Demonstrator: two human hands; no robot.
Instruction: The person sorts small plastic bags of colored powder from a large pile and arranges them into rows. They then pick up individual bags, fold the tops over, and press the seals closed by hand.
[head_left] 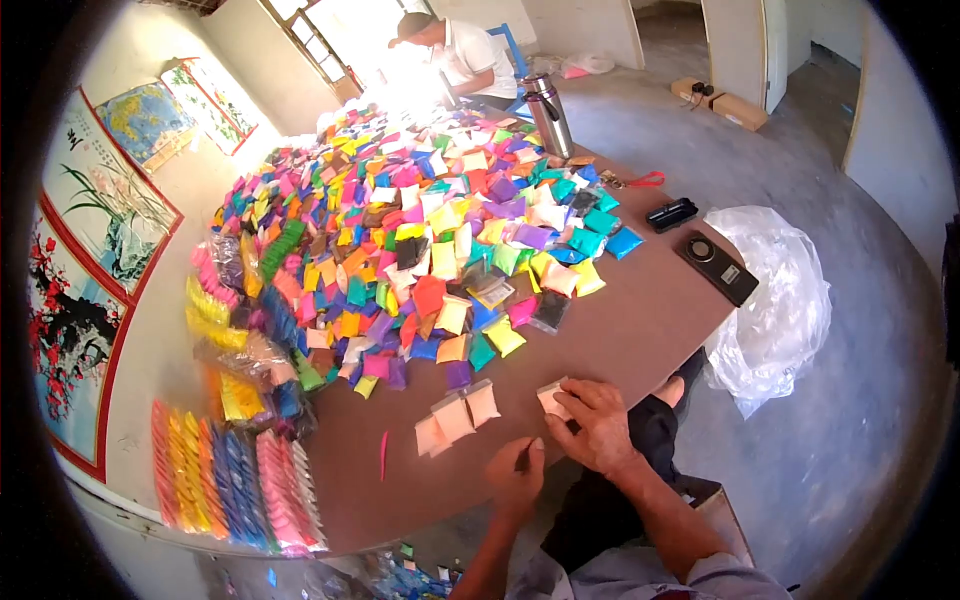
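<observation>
My right hand bends over a small peach packet at the table's near edge, its thumb and fingers on the packet. Beside it, my left hand is curled closed just over the edge. What its fingers hold, if anything, is hidden. To the left of the hands lie three peach packets, overlapping in a slanting row. Further left, a thin pink strip rests on the brown table.
A large heap of colourful packets covers the table's middle. Bundled packets line the left edge. A steel flask, a black case and a dark device stand rightward. A plastic bag lies beyond. Another person sits opposite.
</observation>
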